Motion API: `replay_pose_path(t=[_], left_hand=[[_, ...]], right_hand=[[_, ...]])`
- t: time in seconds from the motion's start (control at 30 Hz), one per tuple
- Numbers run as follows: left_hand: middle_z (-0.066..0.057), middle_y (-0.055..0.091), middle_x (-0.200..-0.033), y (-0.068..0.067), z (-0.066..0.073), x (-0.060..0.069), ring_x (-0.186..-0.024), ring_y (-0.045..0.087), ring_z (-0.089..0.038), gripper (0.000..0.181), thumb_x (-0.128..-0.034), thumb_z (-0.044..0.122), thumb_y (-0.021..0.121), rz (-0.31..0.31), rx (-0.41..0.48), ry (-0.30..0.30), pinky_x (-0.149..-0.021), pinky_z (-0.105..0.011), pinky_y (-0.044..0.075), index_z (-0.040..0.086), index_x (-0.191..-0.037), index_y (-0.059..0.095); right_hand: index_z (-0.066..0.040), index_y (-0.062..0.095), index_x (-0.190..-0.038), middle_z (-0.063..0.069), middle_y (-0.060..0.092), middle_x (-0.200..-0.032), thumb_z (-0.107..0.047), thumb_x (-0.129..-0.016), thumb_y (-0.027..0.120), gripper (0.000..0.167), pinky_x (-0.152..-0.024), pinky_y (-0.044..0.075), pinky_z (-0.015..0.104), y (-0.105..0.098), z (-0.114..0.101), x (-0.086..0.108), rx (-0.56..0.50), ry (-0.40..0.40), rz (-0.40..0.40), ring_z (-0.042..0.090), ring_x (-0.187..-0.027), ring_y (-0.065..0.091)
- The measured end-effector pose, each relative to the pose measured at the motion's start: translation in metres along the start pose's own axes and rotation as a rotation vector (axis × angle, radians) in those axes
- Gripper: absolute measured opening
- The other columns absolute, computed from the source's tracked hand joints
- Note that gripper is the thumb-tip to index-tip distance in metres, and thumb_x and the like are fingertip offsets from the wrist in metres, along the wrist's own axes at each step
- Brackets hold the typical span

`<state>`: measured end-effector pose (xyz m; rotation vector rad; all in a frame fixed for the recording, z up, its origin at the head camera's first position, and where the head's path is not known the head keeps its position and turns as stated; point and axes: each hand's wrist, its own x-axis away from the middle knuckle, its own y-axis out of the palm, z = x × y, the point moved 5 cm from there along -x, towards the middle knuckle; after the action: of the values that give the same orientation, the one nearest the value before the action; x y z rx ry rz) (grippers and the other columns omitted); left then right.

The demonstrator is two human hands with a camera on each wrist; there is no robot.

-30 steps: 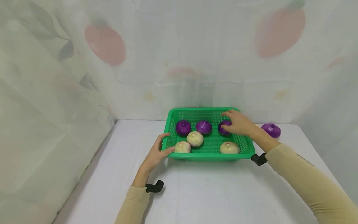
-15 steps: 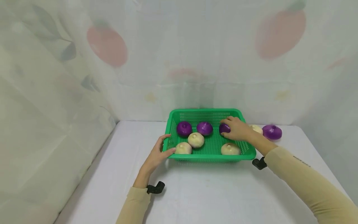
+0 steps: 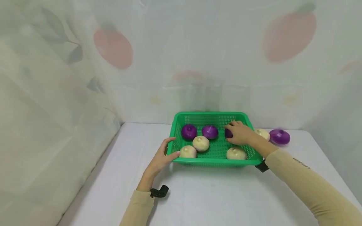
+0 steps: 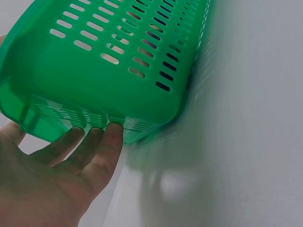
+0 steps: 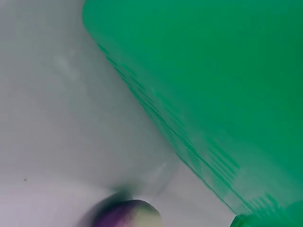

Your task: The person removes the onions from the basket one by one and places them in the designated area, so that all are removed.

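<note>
A green plastic basket [image 3: 215, 162] stands on the table. My left hand [image 3: 159, 158] grips its front left corner, thumb at the rim and fingertips [image 4: 113, 135] against the outer side wall. Inside the basket at the right, my right hand [image 3: 239, 133] holds a purple onion [image 3: 228, 133], mostly hidden by the fingers. Two more purple onions [image 3: 189, 132] lie along the back left. Pale onions sit in the basket too: one in the middle [image 3: 201, 143], one at front left [image 3: 188, 152], one at front right [image 3: 236, 153]. The right wrist view does not show the hand.
Right of the basket, a pale onion [image 3: 262, 134] and a purple onion [image 3: 280, 136] lie on the white table [image 3: 215, 194]. Blurred purple and pale shows at the bottom of the right wrist view. A printed curtain [image 3: 215, 62] hangs behind.
My right hand has lowered into the basket and its fingers have closed round the purple onion at the right. The left hand keeps its place on the basket. The head view has shifted slightly.
</note>
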<state>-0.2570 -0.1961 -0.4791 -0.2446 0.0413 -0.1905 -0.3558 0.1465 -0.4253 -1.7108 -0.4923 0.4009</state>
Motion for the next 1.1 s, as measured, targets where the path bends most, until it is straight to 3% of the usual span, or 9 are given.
replay_pose_path(t=[0.27,0.7,1.1], left_hand=[[-0.006,0.030,-0.160,0.001,0.002,-0.001,-0.148,0.029,-0.034,0.073,-0.0921,0.037,0.077,-0.002,0.002,0.009,-0.115,-0.062,0.027,0.030,-0.153,0.038],[-0.007,0.028,-0.162,0.006,0.004,-0.003,-0.150,0.022,-0.037,0.073,-0.0920,0.038,0.076,-0.001,-0.016,0.016,-0.116,-0.064,0.022,0.030,-0.153,0.038],[-0.008,0.026,-0.162,0.004,0.005,-0.003,-0.150,0.024,-0.035,0.070,-0.0931,0.033,0.076,-0.005,-0.003,0.012,-0.115,-0.063,0.025,0.033,-0.152,0.037]], right_hand=[[-0.006,0.054,-0.144,0.030,0.046,-0.143,-0.031,-0.092,0.071,0.060,-0.093,0.048,0.063,0.008,0.001,-0.003,-0.014,0.013,-0.059,0.050,-0.126,0.046],[-0.010,0.061,-0.134,0.025,0.049,-0.122,-0.024,-0.088,0.075,0.049,-0.083,0.053,0.055,0.018,-0.001,0.004,-0.158,-0.052,-0.010,0.042,-0.107,0.051],[-0.013,0.062,-0.133,0.025,0.047,-0.134,-0.023,-0.088,0.075,0.049,-0.086,0.054,0.053,-0.005,-0.012,0.020,-0.258,-0.089,0.061,0.043,-0.118,0.048]])
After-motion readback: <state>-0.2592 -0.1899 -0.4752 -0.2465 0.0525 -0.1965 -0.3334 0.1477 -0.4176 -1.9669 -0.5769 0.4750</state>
